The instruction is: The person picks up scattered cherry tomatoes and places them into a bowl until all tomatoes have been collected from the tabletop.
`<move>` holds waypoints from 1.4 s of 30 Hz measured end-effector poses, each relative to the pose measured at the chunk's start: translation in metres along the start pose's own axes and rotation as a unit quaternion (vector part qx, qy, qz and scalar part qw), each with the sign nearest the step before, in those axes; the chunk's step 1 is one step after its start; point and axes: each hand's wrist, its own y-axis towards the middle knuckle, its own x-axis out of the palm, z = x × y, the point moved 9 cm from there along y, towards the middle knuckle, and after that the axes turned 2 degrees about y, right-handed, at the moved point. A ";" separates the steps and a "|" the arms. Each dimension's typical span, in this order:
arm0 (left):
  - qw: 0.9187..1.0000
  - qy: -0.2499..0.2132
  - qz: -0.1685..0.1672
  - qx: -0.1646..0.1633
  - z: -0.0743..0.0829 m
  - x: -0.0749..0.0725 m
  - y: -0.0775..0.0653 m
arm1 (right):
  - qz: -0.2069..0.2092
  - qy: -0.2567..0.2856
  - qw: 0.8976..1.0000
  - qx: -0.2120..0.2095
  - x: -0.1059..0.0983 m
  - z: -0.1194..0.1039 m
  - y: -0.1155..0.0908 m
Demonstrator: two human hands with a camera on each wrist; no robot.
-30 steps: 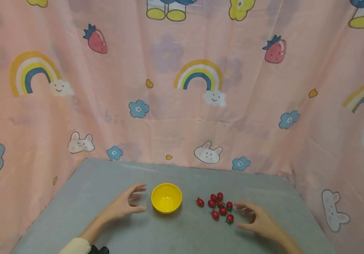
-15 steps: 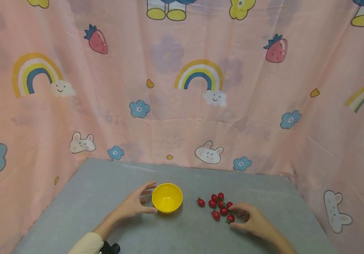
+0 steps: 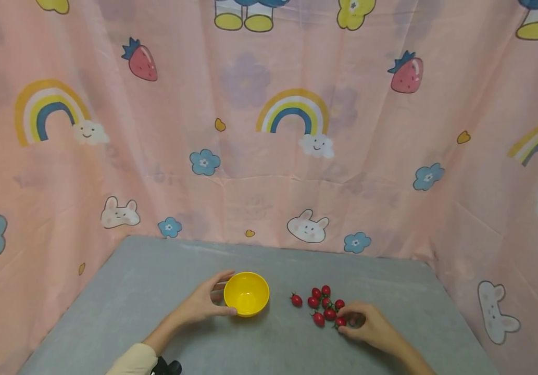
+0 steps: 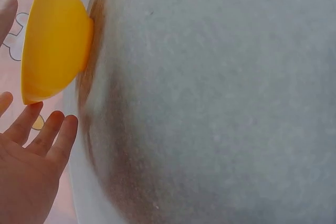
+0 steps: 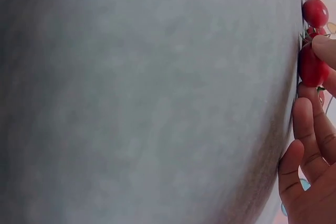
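A glossy yellow bowl (image 3: 246, 295) stands on the grey table. At its left side is my left hand (image 3: 205, 301), thumb by the near rim and the other fingers along the far side. The left wrist view shows these fingers (image 4: 62, 137) nearly straight, one fingertip right at the bowl's edge. Several red cherry tomatoes (image 3: 329, 314) with green stems lie to the right of the bowl. My right hand (image 3: 367, 325) pinches the nearest right one, a cherry tomato (image 5: 313, 69), between thumb and forefinger; its other fingers (image 5: 304, 124) rest low by the tabletop.
One cherry tomato (image 3: 296, 300) lies apart, between the bowl and the cluster. A pink curtain (image 3: 250, 198) with cartoon prints hangs behind and around the grey table (image 3: 179, 260). A black object (image 3: 167, 367) shows at the left wrist.
My left hand has moved right, up to the bowl's side. My right hand has moved left to the tomatoes and its thumb and forefinger have closed on one. The bowl stays in place.
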 end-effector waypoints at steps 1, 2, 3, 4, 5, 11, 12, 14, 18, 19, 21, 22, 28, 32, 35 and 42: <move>1.000 0.002 0.000 -0.001 0.000 0.000 0.000 | 0.001 0.002 1.000 0.002 0.000 0.000 0.000; 1.000 0.003 0.001 -0.003 0.000 0.001 0.001 | 0.002 0.004 1.000 0.003 0.000 0.000 0.000; 1.000 0.004 0.002 -0.006 0.000 0.001 0.001 | 0.004 0.006 1.000 0.004 -0.001 0.000 0.000; 1.000 0.006 0.002 -0.008 -0.001 0.001 0.001 | 0.006 0.006 1.000 0.004 -0.001 0.000 0.000; 1.000 0.006 0.003 -0.010 -0.001 0.001 0.001 | 0.009 0.006 1.000 0.004 -0.002 0.000 -0.001; 1.000 0.021 0.008 -0.018 -0.003 0.001 0.001 | 0.018 0.004 1.000 0.009 -0.003 0.001 -0.002; 0.999 0.025 0.009 -0.020 -0.004 0.001 0.001 | 0.018 0.005 1.000 0.012 -0.004 0.002 -0.002; 0.999 0.034 0.010 -0.021 -0.004 0.001 0.001 | 0.018 0.006 1.000 0.020 -0.005 0.003 -0.003; 0.999 0.045 0.008 -0.019 -0.002 0.000 0.003 | 0.027 0.020 0.999 0.030 -0.009 0.001 -0.004; 0.999 0.045 0.008 -0.017 -0.001 0.000 0.003 | 0.030 0.026 0.999 0.028 -0.011 0.000 -0.004; 0.999 0.046 0.007 -0.017 0.000 0.000 0.003 | 0.038 0.034 0.999 0.019 -0.014 -0.003 -0.004; 0.999 0.046 0.006 -0.017 0.001 0.000 0.003 | 0.042 0.036 0.998 0.014 -0.016 -0.004 -0.004; 0.999 0.042 0.006 -0.021 0.003 -0.001 0.002 | 0.064 0.034 0.997 0.015 -0.026 -0.006 -0.004; 0.999 0.042 0.008 -0.025 0.002 -0.002 0.004 | 0.078 0.034 0.996 0.018 -0.028 -0.007 0.000; 0.998 0.048 0.007 -0.027 0.001 -0.002 0.004 | 0.088 0.030 0.996 0.014 -0.027 -0.011 0.002; 0.998 0.053 0.001 -0.033 0.002 0.000 0.001 | 0.115 0.036 0.993 0.018 -0.022 -0.016 0.012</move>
